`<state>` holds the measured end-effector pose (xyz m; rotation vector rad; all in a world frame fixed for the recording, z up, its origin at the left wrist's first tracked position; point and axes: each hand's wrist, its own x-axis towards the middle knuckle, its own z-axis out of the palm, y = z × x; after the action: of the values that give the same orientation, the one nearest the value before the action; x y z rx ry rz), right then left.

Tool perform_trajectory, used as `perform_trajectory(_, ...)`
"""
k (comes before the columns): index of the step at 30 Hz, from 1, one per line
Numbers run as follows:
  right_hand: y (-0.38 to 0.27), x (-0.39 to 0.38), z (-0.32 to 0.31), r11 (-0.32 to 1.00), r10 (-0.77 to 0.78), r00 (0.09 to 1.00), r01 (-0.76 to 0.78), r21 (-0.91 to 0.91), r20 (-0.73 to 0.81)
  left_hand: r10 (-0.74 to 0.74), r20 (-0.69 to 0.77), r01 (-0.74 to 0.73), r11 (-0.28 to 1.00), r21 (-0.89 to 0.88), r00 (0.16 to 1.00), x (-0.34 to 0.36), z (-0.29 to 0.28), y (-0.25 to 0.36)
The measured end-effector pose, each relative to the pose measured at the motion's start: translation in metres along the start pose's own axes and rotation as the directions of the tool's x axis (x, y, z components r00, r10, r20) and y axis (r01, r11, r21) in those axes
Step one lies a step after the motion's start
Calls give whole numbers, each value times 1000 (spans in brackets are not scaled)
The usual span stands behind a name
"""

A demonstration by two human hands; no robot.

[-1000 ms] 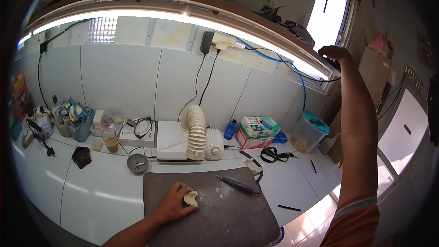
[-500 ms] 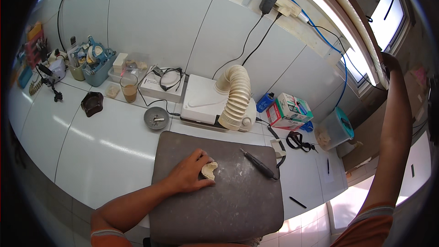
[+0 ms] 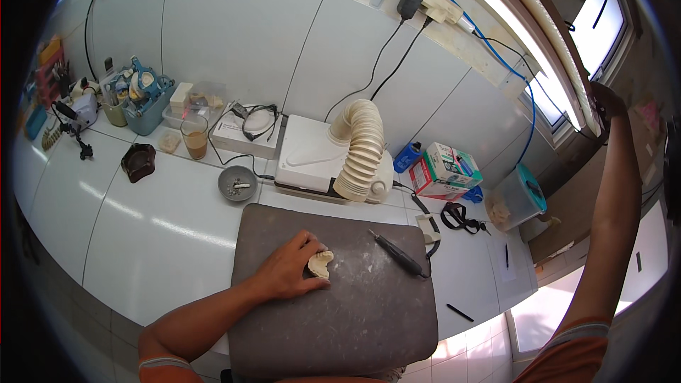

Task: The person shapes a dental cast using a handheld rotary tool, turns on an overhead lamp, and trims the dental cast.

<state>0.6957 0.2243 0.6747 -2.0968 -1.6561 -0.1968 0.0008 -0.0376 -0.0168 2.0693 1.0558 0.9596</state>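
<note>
My left hand (image 3: 289, 268) is closed around a cream plaster dental cast (image 3: 320, 264) with a row of teeth, resting on a brown-grey pad (image 3: 326, 333). White dust marks the pad to the right of the cast. A black handpiece (image 3: 399, 254) with a metal tip lies there too, beyond my reach of fingers. Raised at the upper right, my right hand (image 3: 608, 105) is at the edge of a long lit lamp (image 3: 521, 35). Its fingers are dark and partly hidden, so their grip does not show.
Behind the pad stands a white machine (image 3: 305, 152) with a ribbed hose (image 3: 365, 145). A grey ashtray (image 3: 237, 184), a glass of brown drink (image 3: 194, 138) and a blue basket of tools (image 3: 147, 113) are left. Stacked boxes (image 3: 445, 170) and a lidded clear tub (image 3: 514, 202) stand right.
The whole view has shifted slightly, with the scene a little further left. My left hand keeps the dental cast in the same place on the pad; my right hand stays up by the lamp.
</note>
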Motion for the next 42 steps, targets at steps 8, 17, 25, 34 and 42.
perform_trajectory(8,-16,-8,22,998,27,1000,-26,63,-16,-20,6,20,1000,-6,1000,3,-3,4)
perform_trajectory(17,4,53,46,686,-604,794,474,-552,-68,-27,-22,27,1000,-5,999,-6,5,-13)
perform_trajectory(25,39,78,54,644,-562,827,443,-624,8,-61,-4,61,998,9,998,9,-1,4)
perform_trajectory(34,41,145,-47,661,-668,743,568,-491,-39,3,-71,-6,999,-48,997,-10,-12,-3)
perform_trajectory(42,72,120,20,714,-646,756,551,-432,-103,-12,-31,12,1000,-2,999,2,1,1)
